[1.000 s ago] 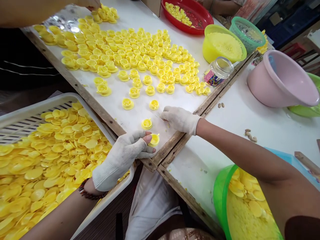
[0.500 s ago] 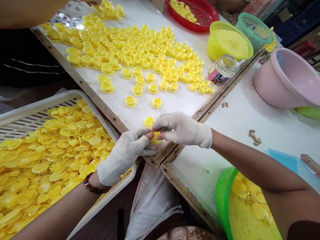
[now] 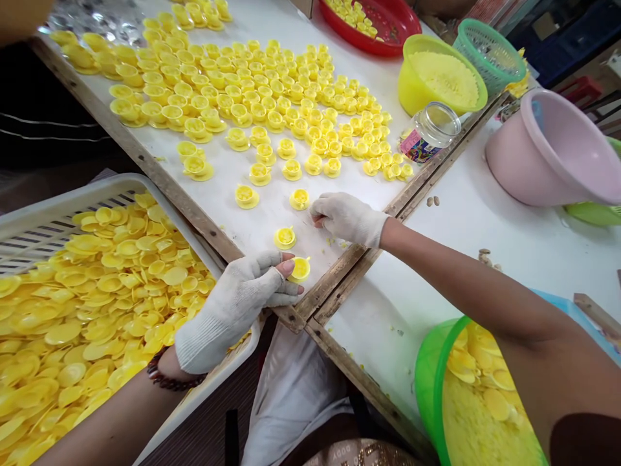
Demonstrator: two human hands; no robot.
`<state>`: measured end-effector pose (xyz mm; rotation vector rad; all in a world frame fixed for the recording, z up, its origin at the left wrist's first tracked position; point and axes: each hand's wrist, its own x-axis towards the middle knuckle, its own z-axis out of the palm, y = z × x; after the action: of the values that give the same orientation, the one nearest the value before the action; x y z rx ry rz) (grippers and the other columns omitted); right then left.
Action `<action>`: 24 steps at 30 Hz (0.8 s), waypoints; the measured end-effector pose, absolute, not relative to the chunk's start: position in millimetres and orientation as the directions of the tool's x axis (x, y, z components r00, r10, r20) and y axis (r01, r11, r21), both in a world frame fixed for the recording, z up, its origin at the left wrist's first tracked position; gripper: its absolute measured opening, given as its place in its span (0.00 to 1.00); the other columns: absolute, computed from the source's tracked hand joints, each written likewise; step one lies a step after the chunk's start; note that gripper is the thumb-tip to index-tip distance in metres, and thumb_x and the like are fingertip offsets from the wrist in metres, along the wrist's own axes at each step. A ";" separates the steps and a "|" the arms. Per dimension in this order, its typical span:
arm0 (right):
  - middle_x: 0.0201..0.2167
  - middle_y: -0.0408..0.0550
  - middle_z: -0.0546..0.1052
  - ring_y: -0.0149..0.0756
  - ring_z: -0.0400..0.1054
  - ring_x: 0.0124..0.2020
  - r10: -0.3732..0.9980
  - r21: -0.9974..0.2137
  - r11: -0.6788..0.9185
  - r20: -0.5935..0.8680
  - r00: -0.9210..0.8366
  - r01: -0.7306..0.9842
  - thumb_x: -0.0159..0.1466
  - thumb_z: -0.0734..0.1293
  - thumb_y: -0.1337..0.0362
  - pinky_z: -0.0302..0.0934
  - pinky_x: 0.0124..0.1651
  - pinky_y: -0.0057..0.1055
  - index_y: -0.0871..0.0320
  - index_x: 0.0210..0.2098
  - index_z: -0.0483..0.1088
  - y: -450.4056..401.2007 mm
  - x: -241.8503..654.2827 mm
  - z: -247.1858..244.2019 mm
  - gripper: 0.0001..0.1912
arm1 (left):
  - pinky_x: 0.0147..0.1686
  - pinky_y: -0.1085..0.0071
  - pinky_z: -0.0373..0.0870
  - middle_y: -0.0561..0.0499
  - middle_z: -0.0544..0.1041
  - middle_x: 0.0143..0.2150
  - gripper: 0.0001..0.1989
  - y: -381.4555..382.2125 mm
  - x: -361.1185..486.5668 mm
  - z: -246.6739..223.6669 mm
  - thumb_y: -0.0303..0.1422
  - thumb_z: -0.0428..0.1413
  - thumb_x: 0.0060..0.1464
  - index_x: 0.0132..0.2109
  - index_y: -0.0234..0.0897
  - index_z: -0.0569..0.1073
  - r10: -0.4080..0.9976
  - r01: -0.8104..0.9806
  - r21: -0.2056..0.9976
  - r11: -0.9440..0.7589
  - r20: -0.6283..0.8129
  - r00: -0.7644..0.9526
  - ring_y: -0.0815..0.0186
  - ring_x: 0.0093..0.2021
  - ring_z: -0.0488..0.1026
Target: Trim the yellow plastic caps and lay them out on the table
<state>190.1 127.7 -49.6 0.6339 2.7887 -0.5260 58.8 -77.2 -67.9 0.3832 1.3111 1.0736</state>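
Note:
My left hand (image 3: 252, 278), in a white glove with bare fingertips, grips a small yellow toy cup and saucer (image 3: 299, 268) between thumb and fingers at the table corner. Farther off and to the right, my right hand (image 3: 347, 217), gloved the same way, is low over the white table with its fingers curled together. Whatever is in its fingertips is hidden. Small yellow bits (image 3: 334, 243) lie scattered beside it. A loose yellow cup on a saucer (image 3: 284, 237) stands just beyond my left hand, and another (image 3: 299, 199) is left of my right fingertips.
Many yellow cups on saucers (image 3: 252, 97) cover the table beyond. A white crate (image 3: 160, 188) of yellow pieces stands left. A clear jar (image 3: 439, 126), yellow tub (image 3: 410, 74), pink bucket (image 3: 509, 155) and green bucket (image 3: 431, 382) are at right. Wooden strips (image 3: 334, 278) edge the tables.
My right hand has left the cup and saucer in my left hand and moved away, farther over the table. My left hand still holds that piece.

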 end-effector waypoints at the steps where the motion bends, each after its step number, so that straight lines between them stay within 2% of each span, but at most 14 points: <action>1: 0.39 0.52 0.77 0.36 0.69 0.38 0.345 -0.302 0.846 -0.317 -0.883 0.439 0.63 0.66 0.76 0.59 0.44 0.30 0.63 0.37 0.76 127.5 195.3 -46.1 0.08 | 0.41 0.69 0.85 0.50 0.81 0.37 0.19 -77.3 58.8 -68.0 0.39 0.67 0.57 0.51 0.33 0.78 0.803 -0.421 0.758 0.498 -0.587 -0.107 0.63 0.36 0.83; 3: 0.41 0.53 0.77 0.36 0.69 0.39 0.281 -0.297 0.870 -0.356 -0.891 0.393 0.63 0.66 0.76 0.59 0.45 0.29 0.63 0.37 0.76 124.5 206.1 -41.4 0.08 | 0.41 0.68 0.85 0.50 0.81 0.37 0.19 -77.6 58.6 -68.2 0.39 0.67 0.57 0.51 0.33 0.78 0.798 -0.430 0.751 0.501 -0.593 -0.107 0.63 0.36 0.83; 6: 0.46 0.55 0.76 0.39 0.70 0.42 0.206 -0.204 0.929 -0.409 -0.889 0.309 0.69 0.64 0.72 0.59 0.45 0.32 0.62 0.41 0.77 114.3 214.4 -40.5 0.09 | 0.41 0.70 0.84 0.50 0.82 0.37 0.19 -77.7 58.4 -67.3 0.39 0.67 0.57 0.52 0.33 0.78 0.789 -0.433 0.743 0.510 -0.605 -0.108 0.64 0.36 0.83; 9: 0.48 0.58 0.76 0.41 0.70 0.42 0.204 -0.109 0.953 -0.457 -0.866 0.282 0.73 0.60 0.68 0.58 0.44 0.35 0.62 0.46 0.77 105.6 210.6 -42.1 0.13 | 0.41 0.70 0.84 0.49 0.82 0.38 0.19 -77.0 59.1 -64.3 0.39 0.67 0.57 0.51 0.33 0.78 0.789 -0.421 0.749 0.511 -0.603 -0.115 0.65 0.35 0.83; 12: 0.47 0.60 0.76 0.41 0.71 0.41 0.233 -0.106 0.941 -0.487 -0.842 0.322 0.70 0.63 0.69 0.59 0.42 0.34 0.64 0.44 0.78 106.3 205.4 -42.1 0.11 | 0.42 0.67 0.84 0.48 0.82 0.37 0.20 -75.8 60.4 -61.1 0.40 0.67 0.56 0.51 0.32 0.78 0.787 -0.409 0.748 0.522 -0.607 -0.106 0.63 0.36 0.82; 14: 0.44 0.57 0.77 0.39 0.71 0.39 0.244 -0.205 0.908 -0.447 -0.860 0.365 0.65 0.67 0.74 0.60 0.42 0.33 0.64 0.40 0.78 109.1 205.6 -40.6 0.07 | 0.43 0.65 0.84 0.47 0.82 0.37 0.22 -75.1 60.9 -60.3 0.41 0.67 0.56 0.52 0.32 0.78 0.783 -0.403 0.746 0.530 -0.613 -0.105 0.62 0.37 0.82; 16: 0.39 0.51 0.77 0.35 0.70 0.37 0.256 -0.395 0.836 -0.334 -0.907 0.382 0.59 0.67 0.78 0.62 0.42 0.30 0.63 0.36 0.77 108.4 207.9 -37.1 0.08 | 0.44 0.64 0.84 0.47 0.82 0.37 0.22 -74.1 61.0 -60.5 0.42 0.68 0.54 0.51 0.32 0.78 0.788 -0.402 0.750 0.525 -0.607 -0.104 0.61 0.38 0.83; 19: 0.36 0.45 0.77 0.31 0.70 0.36 0.253 -0.672 0.692 -0.118 -0.960 0.265 0.60 0.67 0.76 0.64 0.42 0.27 0.61 0.36 0.76 95.5 210.4 -28.2 0.09 | 0.42 0.65 0.83 0.47 0.82 0.39 0.22 -72.5 60.2 -61.3 0.43 0.69 0.52 0.48 0.33 0.79 0.804 -0.392 0.763 0.515 -0.588 -0.089 0.61 0.37 0.82; 21: 0.37 0.46 0.78 0.31 0.72 0.37 0.208 -0.753 0.637 -0.034 -0.978 0.162 0.64 0.66 0.74 0.64 0.43 0.27 0.61 0.37 0.77 84.2 210.2 -21.2 0.07 | 0.38 0.67 0.83 0.46 0.82 0.40 0.23 -71.7 59.8 -61.4 0.45 0.69 0.50 0.48 0.33 0.80 0.809 -0.381 0.767 0.516 -0.583 -0.079 0.62 0.34 0.82; 24: 0.36 0.47 0.78 0.32 0.72 0.39 0.201 -0.761 0.636 0.001 -0.979 0.130 0.67 0.66 0.71 0.65 0.45 0.28 0.61 0.37 0.77 79.0 210.5 -13.6 0.07 | 0.38 0.67 0.83 0.46 0.82 0.39 0.24 -72.1 60.1 -61.0 0.46 0.69 0.50 0.48 0.33 0.80 0.807 -0.383 0.767 0.514 -0.584 -0.087 0.63 0.33 0.81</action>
<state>210.5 79.0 -13.6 0.2961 2.9183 -1.3468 60.1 -72.1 -61.0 0.4163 1.3129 1.0396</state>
